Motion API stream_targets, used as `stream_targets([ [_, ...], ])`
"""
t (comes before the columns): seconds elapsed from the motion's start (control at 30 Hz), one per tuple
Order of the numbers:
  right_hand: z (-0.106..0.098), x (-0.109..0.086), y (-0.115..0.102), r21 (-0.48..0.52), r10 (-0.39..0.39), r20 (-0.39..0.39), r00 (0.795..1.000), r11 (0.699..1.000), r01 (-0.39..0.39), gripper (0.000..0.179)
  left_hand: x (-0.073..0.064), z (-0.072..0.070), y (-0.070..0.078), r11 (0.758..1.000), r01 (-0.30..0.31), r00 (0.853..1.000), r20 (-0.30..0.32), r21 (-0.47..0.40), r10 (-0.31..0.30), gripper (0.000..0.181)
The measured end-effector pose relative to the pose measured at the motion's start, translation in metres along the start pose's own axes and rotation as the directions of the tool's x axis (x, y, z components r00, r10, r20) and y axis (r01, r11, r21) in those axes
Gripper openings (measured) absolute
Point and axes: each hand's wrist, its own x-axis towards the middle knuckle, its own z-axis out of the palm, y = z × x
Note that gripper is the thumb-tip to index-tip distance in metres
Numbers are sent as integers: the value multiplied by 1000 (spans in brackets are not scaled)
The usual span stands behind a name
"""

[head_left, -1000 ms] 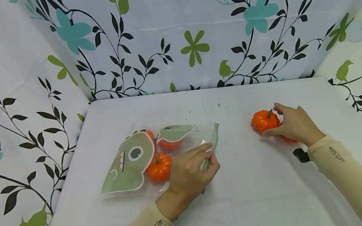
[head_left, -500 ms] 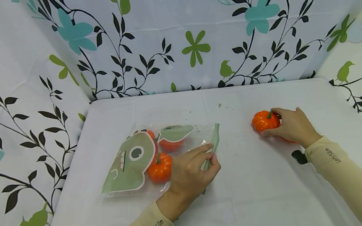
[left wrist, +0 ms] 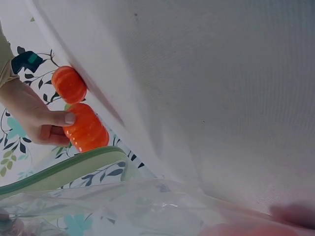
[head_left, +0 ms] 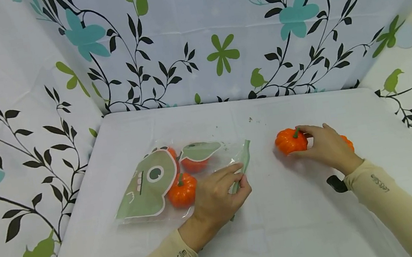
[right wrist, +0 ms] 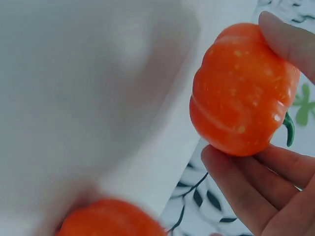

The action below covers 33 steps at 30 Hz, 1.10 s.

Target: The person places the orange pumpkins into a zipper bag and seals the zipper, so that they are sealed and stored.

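Step, as judged: loading bag (head_left: 134, 205); next move likely calls for lifting mouth edge (head_left: 247, 153), feeding held pumpkin (head_left: 288, 142) through. Bag lies flat, left of left hand (head_left: 221, 194), which pinches mouth edge; long axis runs sideways, mouth towards right hand (head_left: 325, 147). Right hand grips held pumpkin, thumb opposite fingers, across wide axis, roughly level; table contact unclear. Spare pumpkin (head_left: 347, 142) right of that grip, partly hidden. Stem (head_left: 296, 133) points up, leaning towards gripping hand.

second pumpkin (head_left: 348, 142) mostly hidden behind right hand (head_left: 327, 146); cut off, right wrist view
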Motion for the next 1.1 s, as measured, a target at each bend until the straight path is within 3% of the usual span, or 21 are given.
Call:
stream_targets([
  [0.13,5,-5,-21,102,-20,53,998,995,15,87,1,-1,0,1000,-2,1000,0,8,2,10],
  [0.33,22,-9,-53,217,-134,90,987,970,112,91,3,-2,-1,1000,-3,1000,6,3,3,9],
  [0.63,48,-10,-88,408,-243,111,964,895,178,79,3,-2,-2,1000,-11,1000,-4,-12,11,8],
  [0.87,68,-3,-107,441,-306,44,951,860,256,53,3,-2,0,1000,-16,1000,-23,-18,15,10],
  [1.1,81,5,-124,364,-351,-26,936,869,336,59,3,-3,2,1000,-19,999,-47,-24,18,11],
])
